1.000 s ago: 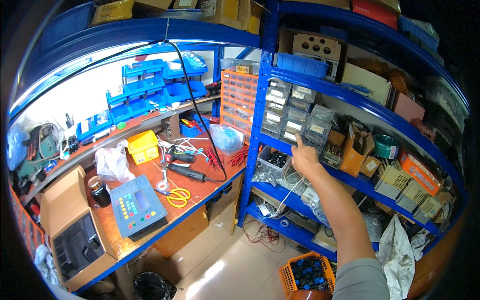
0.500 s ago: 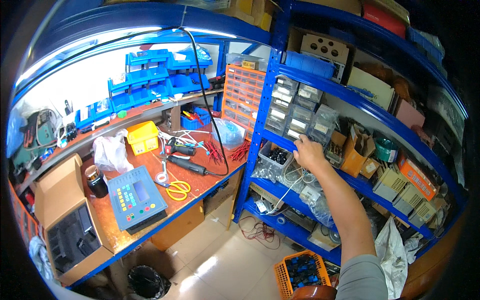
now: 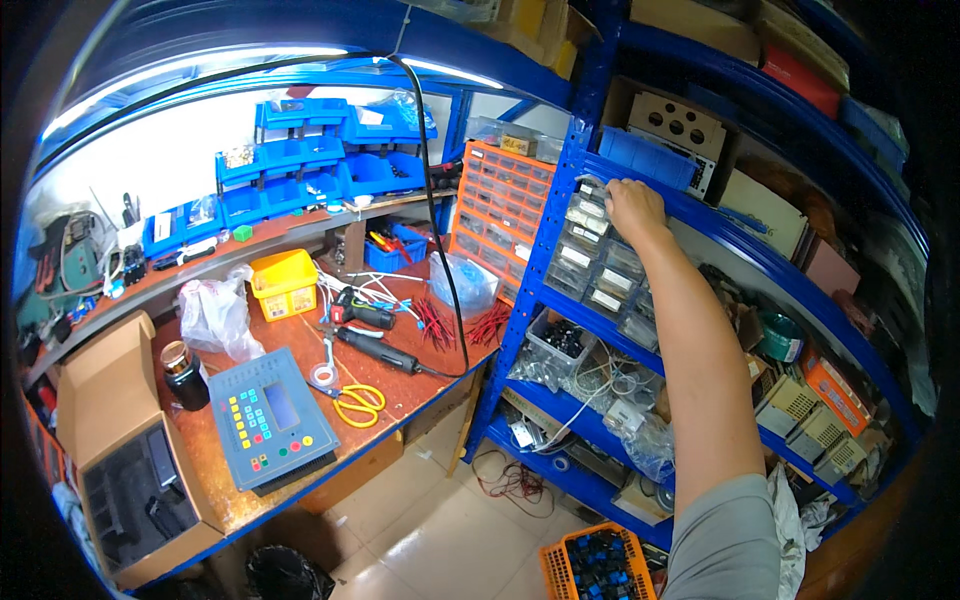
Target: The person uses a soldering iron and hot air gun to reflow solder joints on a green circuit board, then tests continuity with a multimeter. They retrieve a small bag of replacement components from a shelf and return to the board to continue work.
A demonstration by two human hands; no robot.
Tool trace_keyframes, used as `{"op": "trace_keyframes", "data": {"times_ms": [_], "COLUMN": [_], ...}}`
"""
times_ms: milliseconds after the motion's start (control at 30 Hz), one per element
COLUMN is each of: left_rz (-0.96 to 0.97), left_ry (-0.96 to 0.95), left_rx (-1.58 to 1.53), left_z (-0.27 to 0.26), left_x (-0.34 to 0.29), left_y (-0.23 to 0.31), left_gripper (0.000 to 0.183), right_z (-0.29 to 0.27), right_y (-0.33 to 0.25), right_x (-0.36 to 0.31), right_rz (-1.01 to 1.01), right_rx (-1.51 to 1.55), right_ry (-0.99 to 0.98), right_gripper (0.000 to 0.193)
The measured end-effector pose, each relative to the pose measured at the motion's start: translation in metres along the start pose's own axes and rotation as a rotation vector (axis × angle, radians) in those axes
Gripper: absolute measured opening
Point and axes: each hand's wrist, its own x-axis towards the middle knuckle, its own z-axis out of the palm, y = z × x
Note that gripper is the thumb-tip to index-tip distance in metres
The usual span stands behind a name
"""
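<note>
My right hand [image 3: 636, 208] reaches out to the blue shelving on the right, at the top of a block of small clear plastic drawers [image 3: 590, 252]. Its fingers are curled down by the upper drawers, and the fingertips are partly hidden, so what they grip cannot be made out. Pale labels mark several drawer fronts. Behind the hand, a blue bin [image 3: 648, 158] rests on the shelf above. My left hand is out of view.
On the workbench lie a grey control panel [image 3: 270, 415], yellow-handled scissors [image 3: 358, 405], a black corded tool [image 3: 375, 352] and a yellow bin [image 3: 283, 284]. An open cardboard box [image 3: 195, 485] is at left. An orange basket [image 3: 552, 566] and a black bin [image 3: 288, 575] stand on the floor.
My right hand has moved up from the lower part of the clear drawers to their top. The view has shifted slightly, and the bench things appear a little lower.
</note>
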Motion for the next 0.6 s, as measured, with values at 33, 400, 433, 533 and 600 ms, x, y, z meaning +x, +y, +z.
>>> {"op": "trace_keyframes", "data": {"times_ms": [33, 400, 433, 533, 600], "left_rz": [-0.022, -0.014, -0.033, -0.101, -0.145], "left_ry": [-0.079, -0.34, -0.352, -0.382, -0.416], "left_rx": [-0.004, -0.013, -0.024, -0.066, -0.094], "left_z": [0.0, 0.001, 0.002, 0.006, 0.008], "left_x": [0.001, 0.004, 0.005, 0.008, 0.005], "left_y": [0.0, 0.007, 0.007, 0.01, 0.013], "left_gripper": [0.04, 0.037, 0.038, 0.039, 0.04], "right_z": [0.006, 0.042, 0.041, 0.037, 0.037], "right_y": [-0.001, 0.003, 0.001, -0.006, -0.01], "right_x": [0.006, 0.013, 0.014, 0.021, 0.023], "right_rz": [0.005, 0.036, 0.02, -0.04, -0.068], "right_rx": [-0.016, -0.219, -0.257, -0.354, -0.393], "right_ry": [0.011, 0.057, 0.062, 0.101, 0.117], "right_gripper": [0.022, 0.02, 0.021, 0.019, 0.015]}}
